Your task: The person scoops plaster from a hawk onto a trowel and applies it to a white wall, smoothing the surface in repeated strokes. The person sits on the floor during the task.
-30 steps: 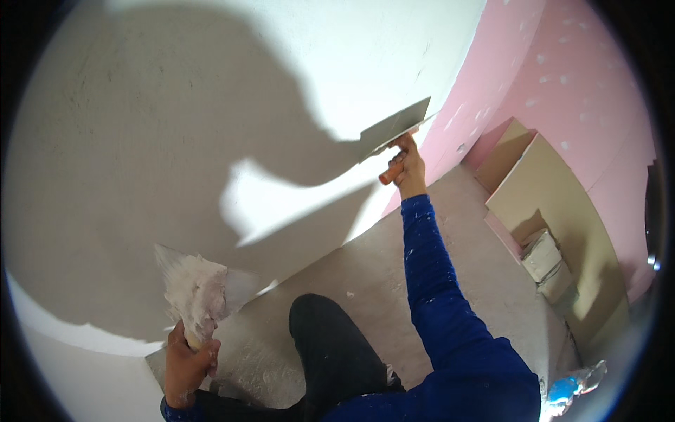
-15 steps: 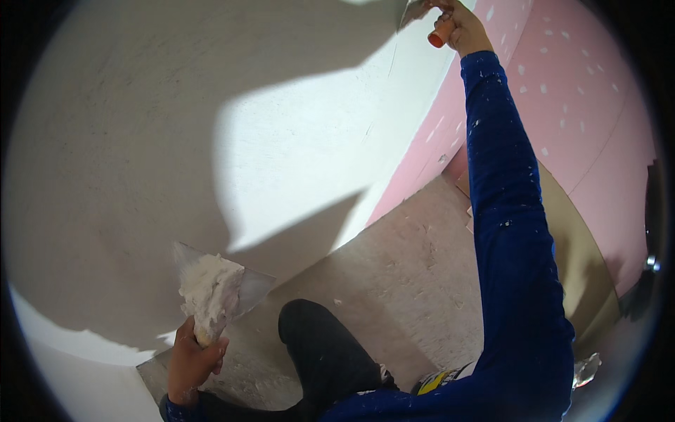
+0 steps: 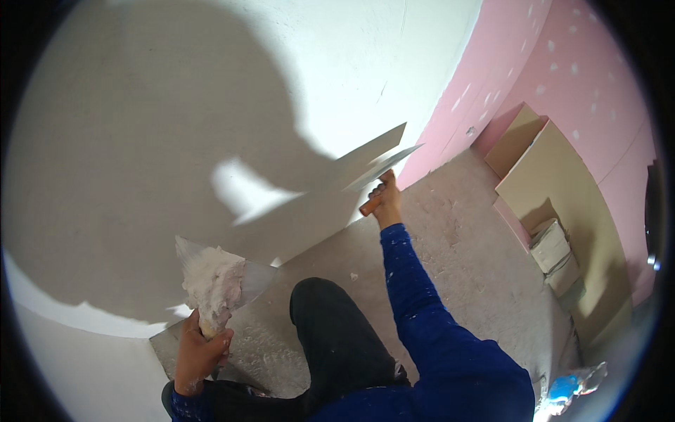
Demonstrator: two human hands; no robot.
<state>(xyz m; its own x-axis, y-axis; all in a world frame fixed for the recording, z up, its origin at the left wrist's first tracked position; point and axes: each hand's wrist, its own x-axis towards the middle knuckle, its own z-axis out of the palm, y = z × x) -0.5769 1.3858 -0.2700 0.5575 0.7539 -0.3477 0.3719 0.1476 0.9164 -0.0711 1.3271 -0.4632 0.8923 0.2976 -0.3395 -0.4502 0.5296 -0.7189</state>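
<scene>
My left hand [image 3: 200,355] is closed round the handle of a wide putty knife [image 3: 259,283] at the lower left. A thick heap of pale plaster [image 3: 214,280] covers much of its blade. Further out, my right hand [image 3: 386,200] grips the orange-brown handle [image 3: 370,205] of a plastering trowel [image 3: 383,169]. The trowel's flat metal blade is tilted close to the lower part of the grey-white wall [image 3: 351,84]; whether it touches the wall I cannot tell. A sharp shadow of the blade falls beside it.
Pink boards [image 3: 450,116] with white spots line the right side. Tan board sheets [image 3: 562,176] lean there, with a pale tied bundle [image 3: 554,254] by them. A clear plastic bottle with a blue label [image 3: 564,388] is at lower right. My bent knee [image 3: 320,302] is above the dusty concrete floor [image 3: 450,232].
My right hand has come down from high on the wall with the trowel, toward the floor edge. The left hand with the loaded putty knife has barely moved.
</scene>
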